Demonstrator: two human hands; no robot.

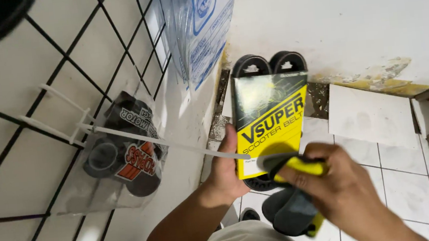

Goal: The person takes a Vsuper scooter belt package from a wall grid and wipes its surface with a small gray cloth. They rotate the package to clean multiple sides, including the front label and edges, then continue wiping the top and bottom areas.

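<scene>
Belt pack stands in front of the wall; your left hand grips its edge, your right hand clenches a cloth, wiping. Next, move the cloth upward gently.

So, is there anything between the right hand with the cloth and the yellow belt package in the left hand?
Nothing separate does. The left hand holds the yellow and black belt package from its left edge. The right hand presses a grey and yellow cloth against its lower front; only the cloth lies between.
</scene>
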